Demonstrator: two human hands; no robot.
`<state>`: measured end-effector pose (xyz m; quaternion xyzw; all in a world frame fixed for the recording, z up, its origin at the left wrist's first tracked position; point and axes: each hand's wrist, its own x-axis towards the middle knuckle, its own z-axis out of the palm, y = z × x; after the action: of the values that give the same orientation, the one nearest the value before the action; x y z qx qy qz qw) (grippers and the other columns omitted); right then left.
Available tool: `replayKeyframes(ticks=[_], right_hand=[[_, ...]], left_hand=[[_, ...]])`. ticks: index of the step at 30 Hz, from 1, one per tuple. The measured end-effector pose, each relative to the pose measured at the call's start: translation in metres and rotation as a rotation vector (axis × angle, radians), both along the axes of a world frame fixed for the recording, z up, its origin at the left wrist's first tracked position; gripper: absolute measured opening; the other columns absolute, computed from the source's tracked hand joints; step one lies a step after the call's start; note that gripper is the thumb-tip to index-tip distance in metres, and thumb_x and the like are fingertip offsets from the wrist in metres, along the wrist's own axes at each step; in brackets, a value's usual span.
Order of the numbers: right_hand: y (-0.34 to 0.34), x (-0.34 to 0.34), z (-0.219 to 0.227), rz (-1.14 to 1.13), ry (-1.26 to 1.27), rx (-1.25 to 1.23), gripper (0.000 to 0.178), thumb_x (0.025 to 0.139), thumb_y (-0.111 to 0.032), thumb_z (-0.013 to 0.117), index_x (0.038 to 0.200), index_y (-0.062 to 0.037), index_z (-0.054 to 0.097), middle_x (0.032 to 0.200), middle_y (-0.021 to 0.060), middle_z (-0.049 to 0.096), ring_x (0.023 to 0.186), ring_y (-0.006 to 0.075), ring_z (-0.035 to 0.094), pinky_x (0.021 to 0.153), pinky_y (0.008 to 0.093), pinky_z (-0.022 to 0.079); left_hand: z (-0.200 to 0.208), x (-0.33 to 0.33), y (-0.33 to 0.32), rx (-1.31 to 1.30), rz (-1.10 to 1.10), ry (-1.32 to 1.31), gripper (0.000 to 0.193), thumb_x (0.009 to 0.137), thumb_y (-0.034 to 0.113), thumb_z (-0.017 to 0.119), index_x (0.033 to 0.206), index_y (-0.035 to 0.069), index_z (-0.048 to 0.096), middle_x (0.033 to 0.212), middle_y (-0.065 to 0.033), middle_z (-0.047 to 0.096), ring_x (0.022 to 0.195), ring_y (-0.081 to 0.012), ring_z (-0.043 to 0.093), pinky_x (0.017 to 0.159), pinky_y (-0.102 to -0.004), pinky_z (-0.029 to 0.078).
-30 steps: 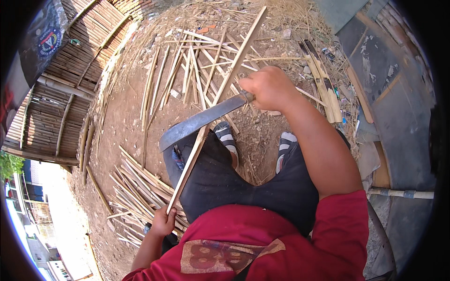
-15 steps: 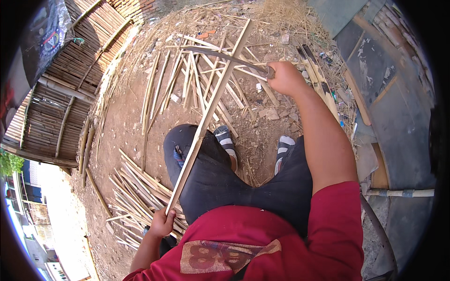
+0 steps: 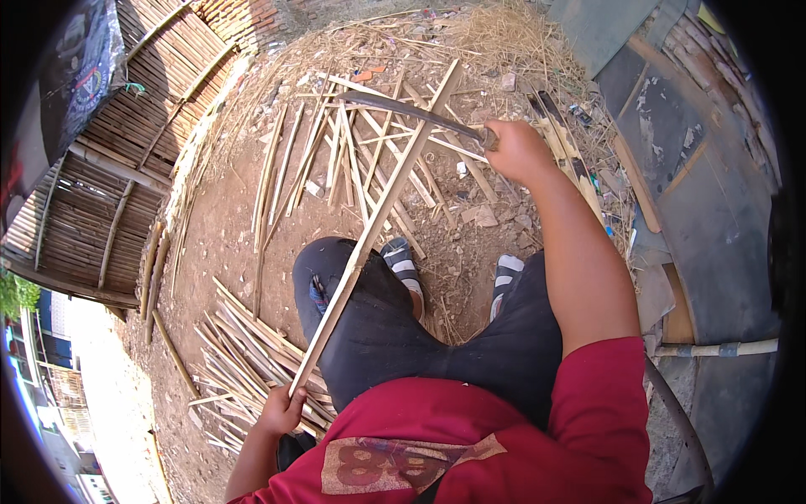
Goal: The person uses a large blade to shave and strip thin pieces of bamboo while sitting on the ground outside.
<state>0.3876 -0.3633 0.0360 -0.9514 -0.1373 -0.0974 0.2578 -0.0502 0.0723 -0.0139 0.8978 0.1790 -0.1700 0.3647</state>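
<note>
My right hand (image 3: pixel 520 151) is closed round the handle of a long, dark machete (image 3: pixel 386 102) with a slightly curved blade. The blade points left and crosses the upper part of a long, pale bamboo strip (image 3: pixel 384 200). Whether its edge bites into the strip, I cannot tell. At the strip's lower end, my left hand (image 3: pixel 282 410) grips it low beside my left hip. The strip slants up and away to the right, passing over my left knee (image 3: pixel 332 265).
Several split strips (image 3: pixel 277 181) lie scattered on the dirt ahead. Another pile of strips (image 3: pixel 243 353) lies at my left, near my left hand. A woven bamboo panel (image 3: pixel 92 214) stands at the left, dark sheets (image 3: pixel 714 244) at the right. Dry straw (image 3: pixel 504 38) lies at the far side.
The strip has slid a little toward me, my left hand drawing down and left with it. The machete stays across its upper part, now slightly nearer the strip's far end.
</note>
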Motion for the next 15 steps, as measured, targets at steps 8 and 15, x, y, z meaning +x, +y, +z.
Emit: replayKeyframes(ticks=[8,15], right_hand=[[0.006,-0.005,0.013,0.181,-0.049,0.031,0.029,0.082,-0.022,0.074,0.109,-0.0109,0.073,0.090,0.0166,0.073,0.086,0.0360,0.071,0.076,0.0465,0.056],[-0.001,0.001,0.003,0.056,-0.041,0.041,0.027,0.081,-0.023,0.077,0.104,-0.0092,0.070,0.095,0.0139,0.073,0.093,0.0358,0.070,0.081,0.0479,0.056]], left_hand=[[-0.018,0.000,0.008,0.118,-0.092,-0.109,0.040,0.106,0.034,0.054,0.087,0.000,0.060,0.061,-0.0097,0.052,0.056,-0.0183,0.049,0.056,-0.0372,0.044],[-0.001,-0.006,0.001,-0.007,-0.054,-0.071,0.038,0.106,0.032,0.054,0.085,0.001,0.059,0.065,-0.0003,0.053,0.062,-0.0114,0.047,0.057,-0.0333,0.043]])
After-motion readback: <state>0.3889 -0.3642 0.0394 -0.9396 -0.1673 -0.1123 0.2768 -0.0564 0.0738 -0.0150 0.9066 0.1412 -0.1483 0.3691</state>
